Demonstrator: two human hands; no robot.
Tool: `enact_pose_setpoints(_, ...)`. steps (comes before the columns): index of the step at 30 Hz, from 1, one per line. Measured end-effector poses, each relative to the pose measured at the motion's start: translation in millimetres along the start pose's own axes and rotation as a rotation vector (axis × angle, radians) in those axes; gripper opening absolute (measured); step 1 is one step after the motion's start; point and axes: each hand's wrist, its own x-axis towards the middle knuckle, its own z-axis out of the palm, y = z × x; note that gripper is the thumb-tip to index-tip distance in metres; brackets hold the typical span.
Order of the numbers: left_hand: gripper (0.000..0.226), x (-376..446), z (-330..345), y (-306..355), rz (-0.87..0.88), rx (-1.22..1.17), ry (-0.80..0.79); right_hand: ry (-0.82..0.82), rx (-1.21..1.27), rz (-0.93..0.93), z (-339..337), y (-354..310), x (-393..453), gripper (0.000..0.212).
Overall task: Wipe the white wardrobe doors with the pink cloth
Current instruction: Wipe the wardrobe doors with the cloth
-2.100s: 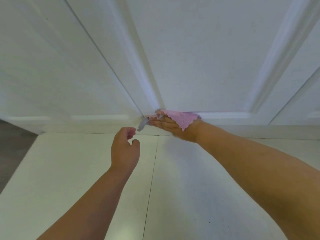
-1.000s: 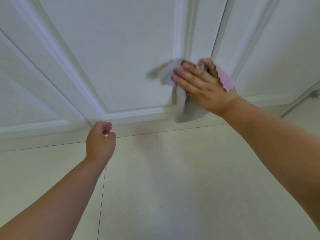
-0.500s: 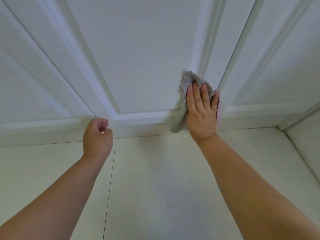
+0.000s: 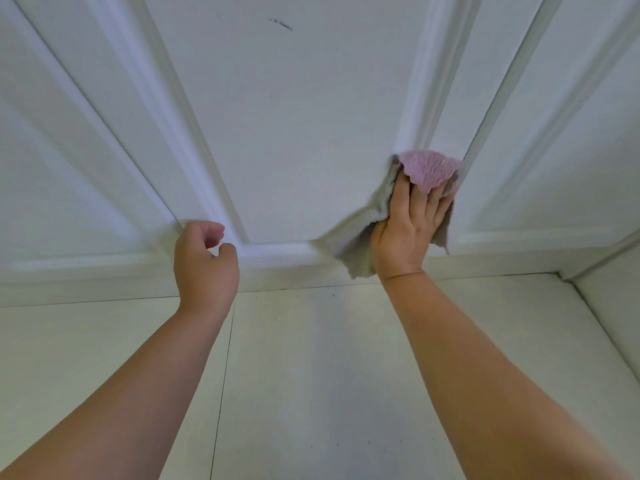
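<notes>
Step in hand: wiping the lower right corner of the middle white panelled wardrobe door. Right hand lies flat, fingers straight, pressing the pink terry cloth against the door, on the raised moulding just left of the seam to the next door. One pink corner is folded over the fingertips; the greyish underside hangs left of and below the palm, down to the door's bottom rail. Left hand holds nothing, fingers loosely curled, just off the door's lower left corner; contact with the door: cannot tell. Hands well apart.

Small dark mark sits high on the same door panel, unwiped.

Next move, my read: keep flat pressure, stroke up along the moulding, then cover the panel up to that mark. Loose cloth may bunch; refold if so. Pale tiled floor below the door.
</notes>
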Motion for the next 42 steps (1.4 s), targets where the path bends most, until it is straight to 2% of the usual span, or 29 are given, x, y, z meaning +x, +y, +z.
enact_pose_setpoints(2,0.031,2,-6,3,0.017,-0.008,-0.01,-0.006,0.025,-0.079,-1,9,0,0.047)
enact_pose_setpoints(5,0.034,7,-20,7,0.12,0.041,-0.02,0.129,0.084,-0.191,-8,4,49,0.045)
enact_pose_setpoints(8,0.035,16,-32,9,0.224,0.099,0.047,0.234,0.059,-0.172,-11,-31,95,0.059)
enact_pose_setpoints(10,0.035,20,-36,10,0.261,0.119,0.083,0.167,0.087,-0.268,-9,-69,87,0.061)
enact_pose_setpoints(13,0.036,23,-39,8,0.254,0.103,0.109,0.008,0.121,-0.602,10,-113,46,0.062)
enact_pose_setpoints(16,0.037,27,-45,9,0.197,0.042,0.151,-0.061,0.234,-0.757,29,-137,22,0.063)
enact_pose_setpoints(21,0.035,30,-68,9,0.185,0.047,0.146,-0.36,0.093,-1.003,58,-142,-48,0.057)
enact_pose_setpoints(23,0.037,30,-81,9,0.219,0.052,0.147,-0.509,0.006,-1.151,66,-127,-71,0.066)
enact_pose_setpoints(25,0.039,34,-94,8,0.257,0.049,0.158,-0.478,-0.028,-1.288,68,-121,-76,0.074)
enact_pose_setpoints(29,0.039,42,-114,19,0.266,0.019,0.19,-0.425,0.191,-1.201,54,-149,-28,0.057)
enact_pose_setpoints(31,0.035,50,-119,37,0.342,0.025,0.235,-0.381,0.181,-1.187,38,-167,17,0.055)
enact_pose_setpoints(35,0.018,73,-132,109,0.69,0.034,0.32,-0.161,0.274,-0.998,2,-215,117,0.051)
enact_pose_setpoints(37,0.017,79,-139,150,0.843,0.021,0.347,-0.09,0.354,-0.898,-6,-235,141,0.052)
enact_pose_setpoints(39,0.024,86,-147,191,0.972,-0.014,0.384,-0.075,0.384,-0.775,-12,-249,141,0.055)
enact_pose_setpoints(42,0.031,100,-164,243,1.216,-0.075,0.365,-0.122,0.359,-0.634,-12,-257,123,0.043)
